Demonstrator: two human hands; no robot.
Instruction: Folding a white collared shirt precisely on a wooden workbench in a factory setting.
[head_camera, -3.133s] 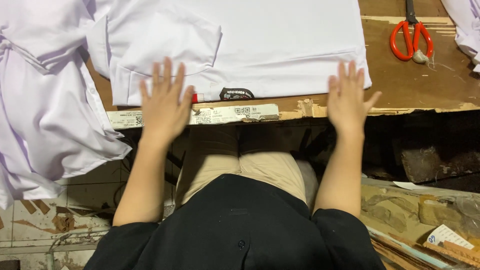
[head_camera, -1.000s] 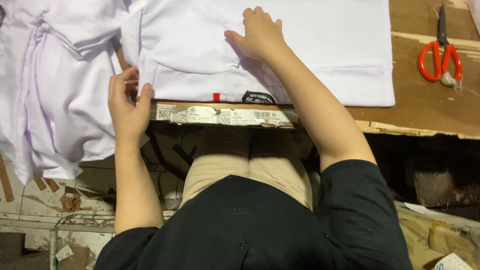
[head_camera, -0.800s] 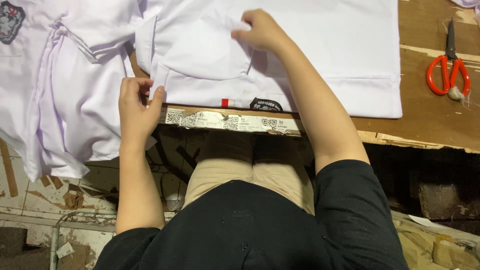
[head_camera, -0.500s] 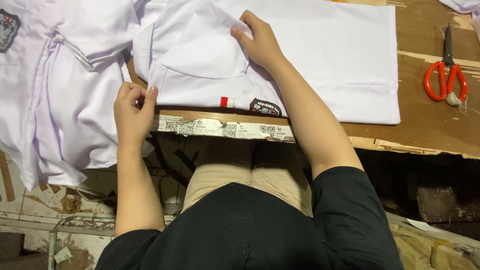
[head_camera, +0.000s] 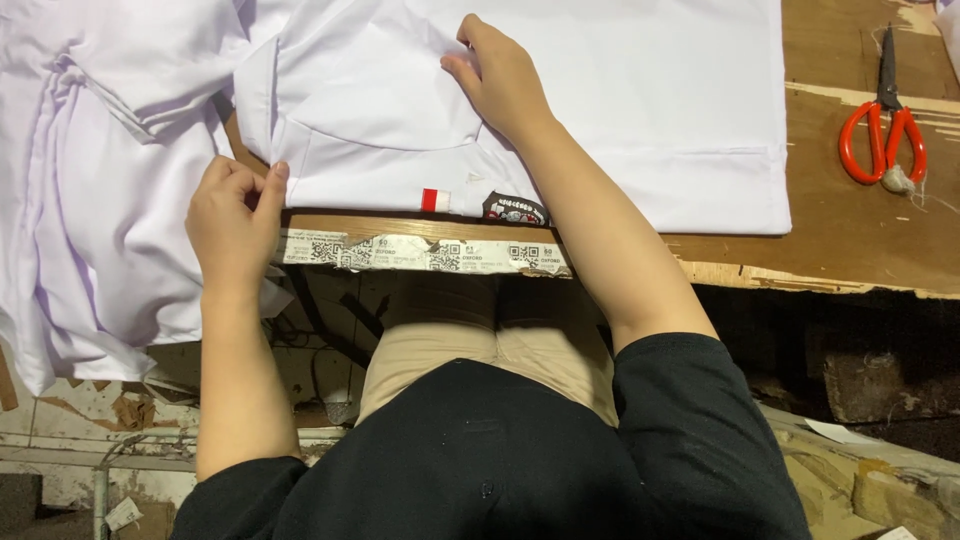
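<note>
Head view: the white shirt (head_camera: 620, 110) lies flat on the wooden tabletop (head_camera: 860, 240), its sleeve folded in over the body. The right hand (head_camera: 505, 75) presses on that fold, fingers together. The left hand (head_camera: 232, 215) pinches the shirt's near corner. The rest looks unfolded; red scissors (head_camera: 880, 135) lie well apart.

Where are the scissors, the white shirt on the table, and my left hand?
Scissors (head_camera: 884, 140), head view, on the orange handles.
White shirt (head_camera: 640, 110), head view, on its flat body panel.
Left hand (head_camera: 232, 215), head view, on the back of the hand.
</note>
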